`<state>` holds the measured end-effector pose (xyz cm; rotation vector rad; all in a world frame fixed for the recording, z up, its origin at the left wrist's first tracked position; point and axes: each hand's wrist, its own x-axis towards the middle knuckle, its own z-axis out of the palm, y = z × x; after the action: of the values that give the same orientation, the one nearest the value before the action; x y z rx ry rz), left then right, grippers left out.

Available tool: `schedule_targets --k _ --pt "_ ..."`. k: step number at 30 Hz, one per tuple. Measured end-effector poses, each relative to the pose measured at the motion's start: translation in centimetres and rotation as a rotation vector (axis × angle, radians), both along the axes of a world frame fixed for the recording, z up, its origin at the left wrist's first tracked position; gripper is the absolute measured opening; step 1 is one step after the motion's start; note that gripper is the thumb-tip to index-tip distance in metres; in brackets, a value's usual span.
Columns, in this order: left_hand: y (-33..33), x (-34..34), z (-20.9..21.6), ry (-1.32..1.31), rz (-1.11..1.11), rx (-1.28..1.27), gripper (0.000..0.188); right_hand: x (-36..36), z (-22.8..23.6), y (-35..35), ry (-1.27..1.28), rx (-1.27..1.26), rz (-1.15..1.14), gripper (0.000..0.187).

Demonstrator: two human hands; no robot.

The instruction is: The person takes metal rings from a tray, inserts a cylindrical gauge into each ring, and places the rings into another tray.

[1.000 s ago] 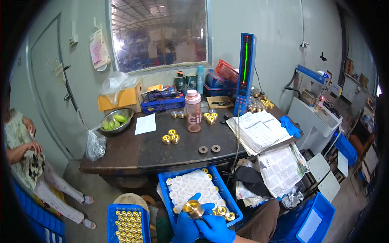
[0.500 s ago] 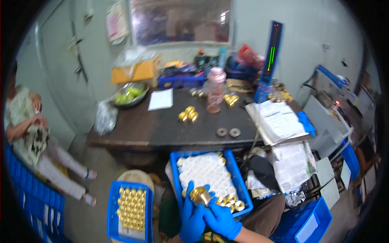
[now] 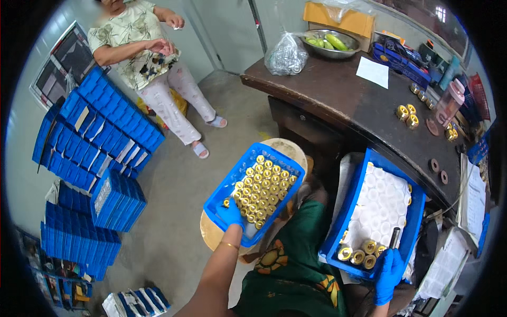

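Observation:
My left hand (image 3: 230, 215), in a blue glove, reaches over the near left part of a blue tray (image 3: 212, 205). Its fingers are closed on a brass fitting (image 3: 226, 203), beside rows of similar gold-coloured fittings (image 3: 257, 191) standing in that tray. My right hand (image 3: 389, 277), also gloved, is closed around a dark metal cylinder (image 3: 395, 238) that sticks up from the fist. It rests at the near right corner of a second blue tray (image 3: 334, 222). Inside that one are several loose brass fittings (image 3: 369, 246) and a white sheet (image 3: 381, 198) with round bumps.
A dark desk (image 3: 338, 100) carries a bowl of green vegetables (image 3: 332, 43), a pink bottle (image 3: 450, 100) and two metal rings (image 3: 434, 165). Stacked blue trays (image 3: 95, 148) stand at left. Another person (image 3: 140, 53) stands behind them. A round stool (image 3: 209, 232) supports the left tray.
My view has swung left. My hands, together around a brass fitting before, are now apart: the left has gone to the left tray, while the right stays by the right tray with the metal cylinder.

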<state>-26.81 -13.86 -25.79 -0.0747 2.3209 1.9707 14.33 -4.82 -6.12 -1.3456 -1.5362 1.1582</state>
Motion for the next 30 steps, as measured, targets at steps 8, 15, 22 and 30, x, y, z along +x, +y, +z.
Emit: schedule_targets --k 8,15,22,30 --pt "0.8 -3.3 -4.0 -0.132 0.236 -0.104 0.030 0.3 0.8 -1.1 0.024 -0.060 0.016 0.026" --pt "2.0 -1.9 -4.9 -0.186 0.177 -0.050 0.036 1.2 0.4 -1.5 0.051 -0.063 -0.012 0.023" --pt "1.5 -2.7 -3.5 -0.025 -0.137 -0.053 0.040 1.8 1.1 -1.1 0.044 -0.128 -0.057 0.024" --pt "12.6 23.4 18.1 1.128 -1.675 0.166 0.027 3.9 1.8 -1.7 0.063 -0.095 -0.131 0.028"
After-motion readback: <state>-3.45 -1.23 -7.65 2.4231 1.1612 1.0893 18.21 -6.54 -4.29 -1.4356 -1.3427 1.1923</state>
